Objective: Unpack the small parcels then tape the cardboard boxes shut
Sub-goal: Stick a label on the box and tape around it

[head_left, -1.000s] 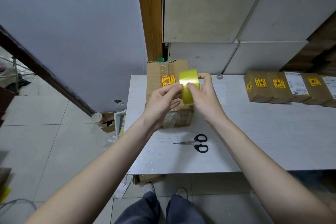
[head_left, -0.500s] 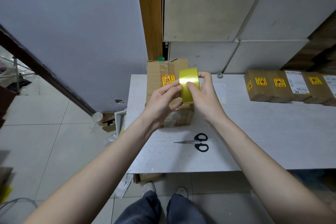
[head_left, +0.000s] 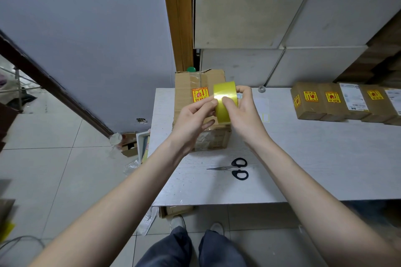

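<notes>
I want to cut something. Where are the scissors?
In the head view, the black-handled scissors lie on the white table, just in front of the big cardboard box, between the person's forearms.

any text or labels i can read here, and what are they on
Nothing reads clearly enough to quote.
Large cardboard box: red and yellow sticker with arrows, characters too blurred.
Small parcels: similar red and yellow stickers, unreadable.
White shipping labels on two parcels: print too small.
Yellow tape roll: no text visible.
</notes>
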The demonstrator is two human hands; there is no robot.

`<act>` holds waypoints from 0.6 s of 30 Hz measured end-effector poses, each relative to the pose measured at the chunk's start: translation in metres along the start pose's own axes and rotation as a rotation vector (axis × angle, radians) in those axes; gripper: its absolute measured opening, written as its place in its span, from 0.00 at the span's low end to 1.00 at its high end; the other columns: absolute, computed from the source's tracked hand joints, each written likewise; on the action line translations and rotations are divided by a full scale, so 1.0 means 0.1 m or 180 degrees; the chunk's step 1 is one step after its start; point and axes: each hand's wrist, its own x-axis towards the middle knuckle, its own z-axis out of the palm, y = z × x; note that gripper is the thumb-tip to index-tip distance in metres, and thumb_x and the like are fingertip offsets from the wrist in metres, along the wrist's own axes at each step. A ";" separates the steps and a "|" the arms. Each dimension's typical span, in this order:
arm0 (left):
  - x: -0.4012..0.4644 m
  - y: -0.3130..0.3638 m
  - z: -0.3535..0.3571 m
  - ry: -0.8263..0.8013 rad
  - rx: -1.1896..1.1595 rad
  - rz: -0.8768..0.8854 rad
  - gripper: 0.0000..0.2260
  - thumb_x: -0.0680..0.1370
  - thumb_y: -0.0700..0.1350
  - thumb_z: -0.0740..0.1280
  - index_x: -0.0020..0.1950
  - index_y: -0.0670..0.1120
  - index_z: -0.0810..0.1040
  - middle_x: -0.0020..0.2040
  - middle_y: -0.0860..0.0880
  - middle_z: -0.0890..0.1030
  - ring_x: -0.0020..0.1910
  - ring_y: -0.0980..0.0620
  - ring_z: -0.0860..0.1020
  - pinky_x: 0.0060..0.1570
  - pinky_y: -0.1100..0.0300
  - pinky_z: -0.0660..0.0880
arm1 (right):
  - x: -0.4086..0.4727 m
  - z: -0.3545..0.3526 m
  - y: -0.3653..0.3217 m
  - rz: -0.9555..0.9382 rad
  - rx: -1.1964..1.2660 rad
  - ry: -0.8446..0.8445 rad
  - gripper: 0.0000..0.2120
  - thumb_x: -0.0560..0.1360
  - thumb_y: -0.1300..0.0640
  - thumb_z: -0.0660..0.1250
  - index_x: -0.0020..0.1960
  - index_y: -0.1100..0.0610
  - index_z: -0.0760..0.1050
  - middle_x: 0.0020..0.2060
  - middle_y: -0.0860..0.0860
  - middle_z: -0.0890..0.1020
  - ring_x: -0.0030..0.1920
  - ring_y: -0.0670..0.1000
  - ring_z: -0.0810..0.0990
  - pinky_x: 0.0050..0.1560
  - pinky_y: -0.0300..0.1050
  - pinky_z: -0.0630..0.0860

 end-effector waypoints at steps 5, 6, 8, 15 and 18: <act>-0.01 -0.03 0.00 0.0121 0.0099 -0.0047 0.08 0.79 0.47 0.66 0.53 0.47 0.83 0.38 0.56 0.80 0.43 0.59 0.78 0.47 0.62 0.75 | -0.04 0.01 0.00 0.0065 -0.0137 0.0007 0.09 0.78 0.59 0.60 0.57 0.54 0.62 0.53 0.61 0.79 0.53 0.60 0.79 0.57 0.62 0.74; -0.01 -0.03 0.00 0.0149 0.0095 -0.0050 0.06 0.79 0.48 0.67 0.49 0.48 0.83 0.37 0.56 0.79 0.42 0.58 0.77 0.46 0.62 0.75 | -0.04 0.01 0.00 0.0065 -0.0138 -0.0006 0.09 0.78 0.59 0.60 0.56 0.54 0.62 0.52 0.60 0.80 0.52 0.60 0.79 0.57 0.62 0.74; -0.01 -0.01 0.01 0.0165 0.0057 -0.0086 0.07 0.78 0.49 0.67 0.44 0.48 0.82 0.35 0.54 0.78 0.40 0.57 0.76 0.48 0.60 0.75 | -0.04 0.01 0.00 0.0067 -0.0130 -0.0036 0.09 0.78 0.60 0.60 0.57 0.54 0.63 0.52 0.60 0.80 0.52 0.60 0.79 0.56 0.62 0.74; 0.01 0.13 -0.10 0.0284 0.0530 0.0089 0.13 0.80 0.55 0.61 0.54 0.49 0.80 0.45 0.54 0.85 0.44 0.58 0.82 0.51 0.63 0.77 | -0.05 -0.04 -0.01 0.0188 0.0320 -0.0266 0.10 0.77 0.65 0.58 0.51 0.50 0.65 0.35 0.52 0.85 0.34 0.46 0.83 0.33 0.38 0.77; -0.02 0.13 -0.24 0.0186 0.1409 0.0762 0.19 0.78 0.50 0.66 0.69 0.51 0.71 0.65 0.55 0.75 0.61 0.59 0.76 0.58 0.67 0.73 | -0.06 -0.11 -0.06 0.0236 0.0283 -0.0384 0.13 0.76 0.68 0.60 0.53 0.52 0.66 0.47 0.60 0.82 0.36 0.47 0.84 0.34 0.38 0.77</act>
